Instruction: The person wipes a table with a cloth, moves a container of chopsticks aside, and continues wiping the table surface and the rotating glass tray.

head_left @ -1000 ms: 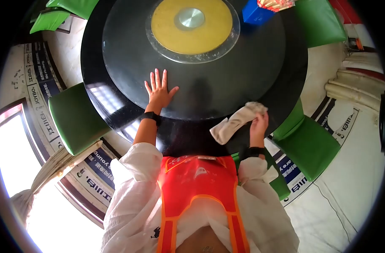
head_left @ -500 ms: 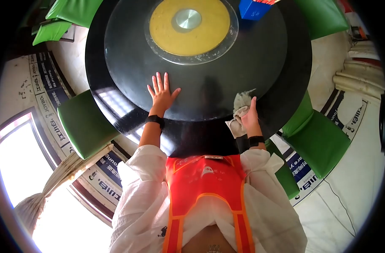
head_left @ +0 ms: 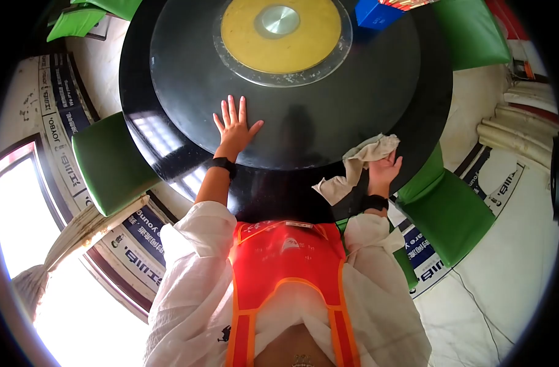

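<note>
A large dark round turntable (head_left: pixel 328 110) lies on a glossy black round table (head_left: pixel 279 196). My left hand (head_left: pixel 234 132) rests flat on the turntable's near left part, fingers spread, holding nothing. Over the near right edge is my right hand (head_left: pixel 383 174), palm turned partly up and thumb out to the right. It holds a crumpled beige-grey cloth (head_left: pixel 355 166), which drapes over the fingertips and hangs to the left across the turntable's rim and the black table edge. Part of my fingers is hidden beneath the cloth.
A yellow disc (head_left: pixel 249 43) with a silver hub (head_left: pixel 279 21) sits at the turntable's centre. Beyond it on the right stands a blue box (head_left: pixel 375 15) with red-tipped contents. Green chairs (head_left: pixel 108 162) surround the table. A cable (head_left: pixel 481 312) runs along the floor at right.
My right hand has moved slightly right and turned its palm upward. The cloth, bunched before, is now spread out longer. My left hand stays flat on the turntable.
</note>
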A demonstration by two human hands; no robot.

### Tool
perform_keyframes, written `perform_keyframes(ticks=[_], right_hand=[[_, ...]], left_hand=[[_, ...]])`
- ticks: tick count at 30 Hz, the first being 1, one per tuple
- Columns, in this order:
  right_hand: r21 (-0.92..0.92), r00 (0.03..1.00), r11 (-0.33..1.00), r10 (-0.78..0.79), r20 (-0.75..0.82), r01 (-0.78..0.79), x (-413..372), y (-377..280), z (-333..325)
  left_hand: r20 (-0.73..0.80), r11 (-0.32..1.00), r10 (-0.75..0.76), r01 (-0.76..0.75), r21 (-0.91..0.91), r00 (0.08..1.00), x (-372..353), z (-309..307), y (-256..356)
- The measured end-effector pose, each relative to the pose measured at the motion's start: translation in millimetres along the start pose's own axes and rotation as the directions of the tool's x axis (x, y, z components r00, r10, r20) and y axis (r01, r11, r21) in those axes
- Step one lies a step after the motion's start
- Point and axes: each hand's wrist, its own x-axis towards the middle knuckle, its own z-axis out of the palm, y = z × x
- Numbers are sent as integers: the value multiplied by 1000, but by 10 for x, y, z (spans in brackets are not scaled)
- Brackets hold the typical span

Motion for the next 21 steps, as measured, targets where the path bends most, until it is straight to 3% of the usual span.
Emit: perform_keyframes(ticks=[1,2,3,4,5,7,10,12,17,19,21], right_hand=[[-6,1000,1000,-3,1,3,67,-30,-17],[-247,995,965,-73,69,88,157,-42,-36],[-466,981,866,-124,151,181,239,-57,-61],[-555,967,802,-102,233,219,121,21,175],[-742,959,609,-219,183,280,1,172,263],[-863,880,254,-318,352,437,40,373,41],[-902,904,176,-248,348,395,-347,574,96],[-906,916,176,-189,353,386,-567,605,207],[-704,987,696,-39,158,140,-599,568,117],[-680,981,712,-68,180,174,-310,454,-22],[-539,983,822,-152,106,186,-29,315,-17]], left_hand=[[5,1000,-7,7,-7,1000,-5,13,22],[3,1000,-15,15,-4,1000,-13,22,47],[5,1000,-14,14,-12,1000,-24,30,69],[3,1000,-21,21,-13,1000,-29,23,83],[0,1000,-28,28,-14,1000,-34,22,102],[-13,999,-31,30,-21,999,-44,47,123],[-32,999,-31,31,-22,999,-43,59,121],[-52,999,-33,32,-11,998,-42,67,106],[-71,1000,-8,8,4,997,-19,60,24],[-42,1000,-1,2,9,999,-13,27,-2],[-25,1000,-2,3,2,1000,-5,23,-16]])
